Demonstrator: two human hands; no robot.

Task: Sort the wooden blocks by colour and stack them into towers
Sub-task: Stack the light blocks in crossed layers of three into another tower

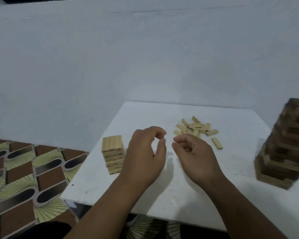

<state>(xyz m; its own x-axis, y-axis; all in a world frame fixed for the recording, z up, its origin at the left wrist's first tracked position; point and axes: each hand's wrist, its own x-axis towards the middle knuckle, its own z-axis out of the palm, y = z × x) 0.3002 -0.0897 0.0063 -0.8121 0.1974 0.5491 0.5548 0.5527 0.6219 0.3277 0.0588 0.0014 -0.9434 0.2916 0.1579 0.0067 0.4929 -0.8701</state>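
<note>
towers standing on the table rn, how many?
2. The light tower stands at the table's left edge, beside the left hand. The dark tower stands at the right, partly cut off by the frame edge.

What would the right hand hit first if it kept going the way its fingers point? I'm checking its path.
Probably the loose pile of light blocks just beyond the right hand; depth is unclear.
</note>
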